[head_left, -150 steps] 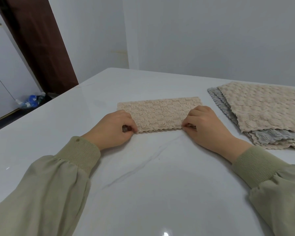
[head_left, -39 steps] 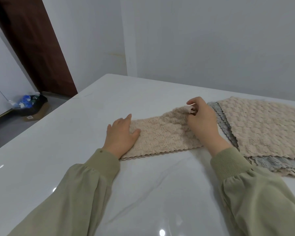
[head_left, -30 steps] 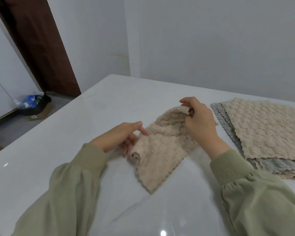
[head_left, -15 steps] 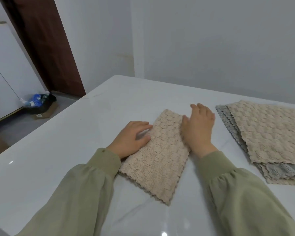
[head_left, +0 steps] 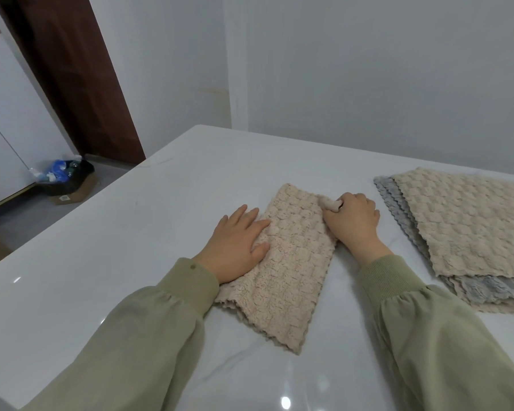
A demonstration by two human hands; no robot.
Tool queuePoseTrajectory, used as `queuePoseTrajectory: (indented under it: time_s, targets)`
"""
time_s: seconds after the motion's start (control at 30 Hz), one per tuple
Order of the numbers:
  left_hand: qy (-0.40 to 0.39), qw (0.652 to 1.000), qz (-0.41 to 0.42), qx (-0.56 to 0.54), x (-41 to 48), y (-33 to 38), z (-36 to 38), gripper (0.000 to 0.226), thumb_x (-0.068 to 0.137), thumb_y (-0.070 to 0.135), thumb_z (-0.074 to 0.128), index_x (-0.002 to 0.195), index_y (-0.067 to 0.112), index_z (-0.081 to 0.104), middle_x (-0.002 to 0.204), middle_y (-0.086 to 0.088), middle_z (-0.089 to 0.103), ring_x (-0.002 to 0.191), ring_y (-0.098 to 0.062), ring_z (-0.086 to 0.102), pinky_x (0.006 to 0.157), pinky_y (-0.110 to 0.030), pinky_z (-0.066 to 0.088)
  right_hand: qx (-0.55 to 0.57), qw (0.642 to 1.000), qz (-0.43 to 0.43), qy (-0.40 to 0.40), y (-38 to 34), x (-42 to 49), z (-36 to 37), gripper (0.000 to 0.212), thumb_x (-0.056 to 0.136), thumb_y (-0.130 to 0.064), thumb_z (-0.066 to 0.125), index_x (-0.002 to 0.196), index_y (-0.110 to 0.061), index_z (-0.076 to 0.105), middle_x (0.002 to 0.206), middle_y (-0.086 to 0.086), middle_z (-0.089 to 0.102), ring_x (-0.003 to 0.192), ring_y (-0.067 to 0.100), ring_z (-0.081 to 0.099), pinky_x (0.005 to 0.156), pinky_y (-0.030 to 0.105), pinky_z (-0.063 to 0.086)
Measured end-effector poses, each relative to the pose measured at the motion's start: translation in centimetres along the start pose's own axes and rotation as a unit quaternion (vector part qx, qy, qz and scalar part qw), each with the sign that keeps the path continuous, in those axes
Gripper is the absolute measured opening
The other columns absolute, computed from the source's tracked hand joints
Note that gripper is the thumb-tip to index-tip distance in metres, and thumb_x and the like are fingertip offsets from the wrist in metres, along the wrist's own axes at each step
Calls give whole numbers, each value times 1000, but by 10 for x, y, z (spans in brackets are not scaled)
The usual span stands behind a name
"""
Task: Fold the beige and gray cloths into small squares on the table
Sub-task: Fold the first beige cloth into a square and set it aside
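Overall: a person in pale green sleeves point(head_left: 149, 336) sat at a white, marble-look table point(head_left: 116, 262) with one beige cloth point(head_left: 285, 268) in front of them.
Beige cloth: it lay on the table as a long folded strip, set at a slant. Its scalloped near end pointed toward the camera and its far end lay between the two hands.
Left hand: the left hand point(head_left: 235, 247) lay flat on the strip's left edge, fingers straight and slightly spread. It pressed the cloth down and gripped nothing.
Right hand: the right hand point(head_left: 353, 223) sat at the strip's far right corner with its fingers curled, pinching that corner point(head_left: 330, 203). The corner stood rolled up off the table.
Grip detail: the pinch seemed to be between thumb and forefinger, though the knuckles hid most of it.
Pile of cloths: a pile of cloths point(head_left: 472, 226) rested flat on the table to the right, near the right hand but apart from it.
Pile make-up: a beige sheet lay on top, and gray cloth point(head_left: 398, 212) showed along the left edge and at the near corner.
Room: a brown door point(head_left: 72, 69) stood at the left, beside a pale wall point(head_left: 368, 69).
Floor: a cardboard box point(head_left: 72, 194) holding dark and blue bags sat on the floor beyond the table's left edge.
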State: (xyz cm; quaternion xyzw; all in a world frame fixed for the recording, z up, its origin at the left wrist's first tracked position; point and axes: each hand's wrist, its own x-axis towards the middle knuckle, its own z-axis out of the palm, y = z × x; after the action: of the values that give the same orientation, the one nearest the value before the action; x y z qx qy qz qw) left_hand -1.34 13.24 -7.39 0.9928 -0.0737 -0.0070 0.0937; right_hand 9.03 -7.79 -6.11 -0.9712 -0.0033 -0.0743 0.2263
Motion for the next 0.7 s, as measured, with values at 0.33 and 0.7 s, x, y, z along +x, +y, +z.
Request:
queuePoseTrajectory:
  time_s: [0.33,0.7]
  targets:
    - [6,1000,0,12,-7,14,1,55,100,43,28,150,22,18,160,0,2,146,-18,-12,119,-45,0,-17,998,33,-52,-3,1,-12,22,82,-26,55,100,-14,54,104,7,57,112,31,43,85,39,32]
    - [27,999,-6,-34,-10,16,1,55,98,41,36,148,23,23,159,1,9,146,-17,-4,119,-43,5,343,937,3,-70,-14,0,-26,20,81,4,55,73,-14,52,70,2,50,67,19,51,57,26,42]
